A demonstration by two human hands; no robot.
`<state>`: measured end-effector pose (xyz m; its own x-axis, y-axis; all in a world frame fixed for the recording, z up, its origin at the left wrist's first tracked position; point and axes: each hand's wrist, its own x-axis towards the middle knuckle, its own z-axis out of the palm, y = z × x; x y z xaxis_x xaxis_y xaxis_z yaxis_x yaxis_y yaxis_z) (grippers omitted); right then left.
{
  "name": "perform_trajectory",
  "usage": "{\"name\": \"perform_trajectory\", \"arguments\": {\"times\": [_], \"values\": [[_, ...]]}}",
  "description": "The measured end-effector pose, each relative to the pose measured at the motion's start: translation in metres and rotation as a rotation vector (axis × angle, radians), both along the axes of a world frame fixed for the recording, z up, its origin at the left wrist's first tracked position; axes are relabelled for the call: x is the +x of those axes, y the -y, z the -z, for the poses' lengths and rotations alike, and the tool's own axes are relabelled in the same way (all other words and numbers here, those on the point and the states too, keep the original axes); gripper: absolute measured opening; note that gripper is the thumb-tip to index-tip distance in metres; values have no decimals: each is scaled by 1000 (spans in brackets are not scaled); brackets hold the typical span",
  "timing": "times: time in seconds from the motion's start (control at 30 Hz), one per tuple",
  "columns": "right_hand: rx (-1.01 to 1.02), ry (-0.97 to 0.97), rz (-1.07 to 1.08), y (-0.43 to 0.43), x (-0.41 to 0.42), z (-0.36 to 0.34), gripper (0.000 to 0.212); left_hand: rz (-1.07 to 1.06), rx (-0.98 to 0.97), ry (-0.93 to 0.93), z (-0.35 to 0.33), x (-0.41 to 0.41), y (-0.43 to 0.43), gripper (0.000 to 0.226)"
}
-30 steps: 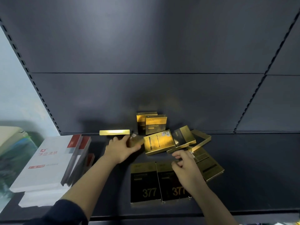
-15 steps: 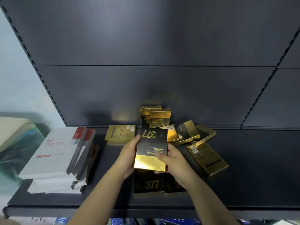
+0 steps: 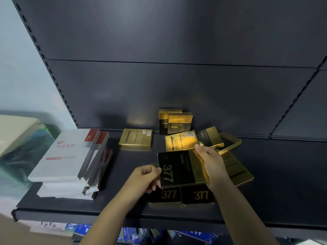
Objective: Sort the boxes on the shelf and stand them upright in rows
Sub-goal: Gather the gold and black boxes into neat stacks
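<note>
The flat black-and-gold 377 box (image 3: 182, 168) had turned from upright to sideways above the dark metal shelf's (image 3: 283, 174) near edge, left hand (image 3: 145, 177) pinching its left end, right hand (image 3: 210, 161) gripping its right.

A dark shelf (image 3: 283, 174) bears stacked white boxes (image 3: 65, 160) at left, one gold box (image 3: 135, 138) flat, two upright boxes (image 3: 179, 124) at the back panel (image 3: 177, 85), and two "377" boxes (image 3: 196, 196) flat near the front edge.
</note>
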<state>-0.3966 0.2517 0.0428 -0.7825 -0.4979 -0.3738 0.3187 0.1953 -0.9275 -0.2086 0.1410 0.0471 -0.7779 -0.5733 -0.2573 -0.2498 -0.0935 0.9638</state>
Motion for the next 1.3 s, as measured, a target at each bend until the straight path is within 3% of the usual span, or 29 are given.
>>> {"name": "perform_trajectory", "arguments": {"times": [0.13, 0.2, 0.27, 0.37, 0.43, 0.57, 0.7, 0.77, 0.83, 0.93, 1.03, 1.17, 1.3], "values": [[-222, 298, 5, -2, -7, 3, 62, -8, 112, 16, 4, 5, 2, 24], [-274, 361, -35, -1, -3, 1, 53, -79, 177, -15, 6, 3, -3, 18], [-275, 334, -180, 2, 7, -1, 38, -99, 218, -26, 7, 1, -9, 9], [-236, 223, -290, 8, 17, 2, 38, -16, 146, 23, 8, 0, -13, 14], [-246, 196, -289, 11, 18, 2, 37, -41, 71, 15, 5, 1, -8, 21], [-158, 71, -353, 15, 17, 4, 40, -339, -153, 22, 6, 4, 21, 37], [122, -262, -472, 25, 24, 14, 50, -403, -302, 80, 17, -10, 49, 38], [284, -522, -446, 29, 27, 22, 57, -394, -540, 164, 22, -24, 60, 29], [334, -698, -381, 29, 30, 28, 59, -365, -801, 295, 25, -40, 71, 41], [226, -598, -321, 24, 33, 33, 47, -246, -1042, 489, 32, -63, 98, 81], [153, -575, -303, 19, 31, 38, 31, -29, -1051, 683, 41, -81, 130, 110], [148, -620, -337, 18, 31, 42, 17, 91, -1031, 899, 43, -89, 151, 109], [141, -604, -324, 17, 30, 41, 15, 113, -1306, 1004, 39, -92, 142, 82]]}}
